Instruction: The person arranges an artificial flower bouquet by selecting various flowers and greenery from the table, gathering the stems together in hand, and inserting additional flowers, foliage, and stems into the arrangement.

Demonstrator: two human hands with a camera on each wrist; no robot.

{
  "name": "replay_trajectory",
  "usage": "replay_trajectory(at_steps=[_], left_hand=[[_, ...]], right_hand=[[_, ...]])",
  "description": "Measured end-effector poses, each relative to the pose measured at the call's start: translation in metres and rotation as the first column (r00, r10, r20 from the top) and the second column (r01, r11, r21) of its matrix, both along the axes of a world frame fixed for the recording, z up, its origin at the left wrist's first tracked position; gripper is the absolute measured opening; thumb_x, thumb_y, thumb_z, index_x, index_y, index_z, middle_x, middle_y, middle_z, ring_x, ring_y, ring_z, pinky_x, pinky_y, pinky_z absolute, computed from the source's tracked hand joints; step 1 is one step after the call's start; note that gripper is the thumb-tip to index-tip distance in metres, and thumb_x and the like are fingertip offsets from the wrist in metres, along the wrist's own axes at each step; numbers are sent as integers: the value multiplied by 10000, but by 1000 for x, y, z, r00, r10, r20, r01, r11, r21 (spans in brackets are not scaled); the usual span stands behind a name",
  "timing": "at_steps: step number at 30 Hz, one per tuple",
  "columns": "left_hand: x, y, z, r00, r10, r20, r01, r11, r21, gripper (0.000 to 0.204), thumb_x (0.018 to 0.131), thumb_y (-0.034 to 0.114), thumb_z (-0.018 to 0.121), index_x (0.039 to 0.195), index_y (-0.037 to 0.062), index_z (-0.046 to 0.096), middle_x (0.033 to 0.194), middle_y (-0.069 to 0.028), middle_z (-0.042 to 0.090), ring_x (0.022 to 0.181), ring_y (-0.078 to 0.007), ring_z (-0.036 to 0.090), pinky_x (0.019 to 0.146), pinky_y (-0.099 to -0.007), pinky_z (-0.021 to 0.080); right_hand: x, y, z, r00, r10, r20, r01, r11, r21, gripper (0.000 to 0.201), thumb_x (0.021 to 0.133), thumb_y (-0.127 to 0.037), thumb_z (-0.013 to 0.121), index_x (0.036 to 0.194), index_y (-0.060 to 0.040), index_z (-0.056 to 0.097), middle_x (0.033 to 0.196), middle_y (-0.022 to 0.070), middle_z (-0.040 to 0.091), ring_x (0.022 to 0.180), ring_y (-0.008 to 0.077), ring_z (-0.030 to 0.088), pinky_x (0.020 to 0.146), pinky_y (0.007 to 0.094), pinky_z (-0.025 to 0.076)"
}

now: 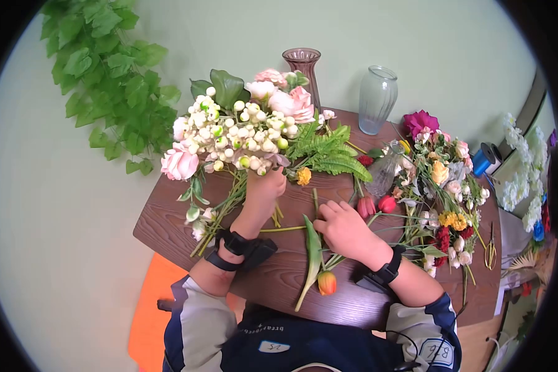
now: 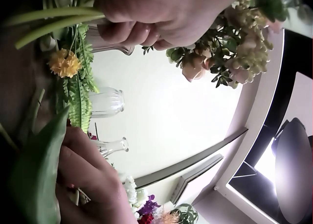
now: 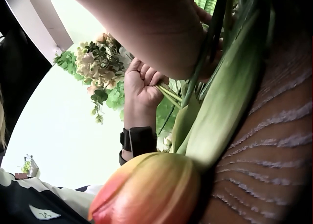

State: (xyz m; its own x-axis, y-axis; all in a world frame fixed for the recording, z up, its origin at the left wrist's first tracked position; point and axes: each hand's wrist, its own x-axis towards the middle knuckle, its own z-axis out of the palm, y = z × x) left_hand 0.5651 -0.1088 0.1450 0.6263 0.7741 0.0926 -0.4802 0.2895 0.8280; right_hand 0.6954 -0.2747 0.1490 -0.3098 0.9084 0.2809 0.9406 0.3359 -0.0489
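Note:
My left hand [image 1: 265,186] grips the stems of a bouquet of white berries [image 1: 245,133] and pale pink roses [image 1: 294,104], held up above the left of the table. In the left wrist view, its green stems [image 2: 58,18] stick out beside the curled fingers. My right hand [image 1: 344,229] is low over the table's middle, fingers bent around the stem of an orange-yellow tulip [image 1: 327,283]. The tulip's bloom points toward my body and fills the bottom of the right wrist view, its broad green leaf [image 3: 225,96] running up to the hand. The fingertips are partly hidden there.
A purple glass vase [image 1: 304,62] and a clear vase [image 1: 377,102] stand at the back. Fern leaves [image 1: 335,155], red tulips [image 1: 387,204] and a smaller clear vase [image 1: 384,170] lie in the middle. Mixed flowers [image 1: 443,186] and gold scissors [image 1: 490,251] lie right.

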Motion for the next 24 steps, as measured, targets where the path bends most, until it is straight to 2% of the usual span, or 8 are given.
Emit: replay_trajectory(at_steps=[2,4,8,11,13,14,16,24], left_hand=[[4,-3,0,999,43,-18,-44,999,-11,98,809,-10,495,868,58,457,626,36,404,467,-39,365,392,-194,247],[7,-12,9,991,78,-110,-77,997,17,134,875,146,563,780,53,541,489,72,291,399,-45,236,398,-211,152],[8,-13,0,982,72,-176,-70,997,22,76,877,89,534,819,41,538,503,65,318,413,-44,243,405,-207,158],[8,-15,-7,997,66,-36,-65,998,25,53,871,18,491,898,24,536,596,38,397,434,-47,260,411,-207,173],[9,-11,-24,941,320,-109,-267,902,340,151,860,-32,447,981,11,527,717,5,444,468,-54,289,419,-209,196],[4,0,-37,919,386,-84,-256,744,617,201,850,-41,451,1032,11,521,842,-27,511,476,-70,287,423,-227,208],[11,10,-69,934,349,-81,-226,751,621,202,849,-40,452,1033,11,521,845,-28,511,480,-71,288,426,-227,208],[50,-16,-74,977,191,-94,-92,778,621,211,841,-28,465,1041,12,520,866,-33,509,515,-80,297,456,-234,213]], right_hand=[[2,0,-3,995,-93,24,93,996,11,130,665,-103,558,784,-86,608,813,81,506,862,234,502,723,322,390],[2,-1,1,993,-112,46,112,994,0,141,663,-102,559,794,-86,607,813,82,506,862,237,503,727,325,393],[1,-4,2,987,-137,81,138,990,-2,174,663,-99,558,831,-84,604,812,81,509,857,238,504,733,327,399],[0,-4,-2,990,-115,86,118,993,-29,187,672,-102,553,852,-86,602,821,83,514,859,237,505,729,325,400],[1,-4,-5,991,-121,49,121,993,10,196,652,-81,559,846,-79,588,804,76,491,830,235,497,720,330,398],[0,-4,-4,993,-109,46,109,994,13,199,657,-84,557,854,-83,587,805,74,498,833,235,501,725,331,399],[1,-3,-7,994,-95,62,92,995,36,236,671,-91,549,905,-96,576,791,58,521,816,225,520,721,328,406],[5,0,0,964,-254,-72,261,958,120,209,636,-90,584,835,-74,523,729,58,543,733,233,568,579,345,436]])
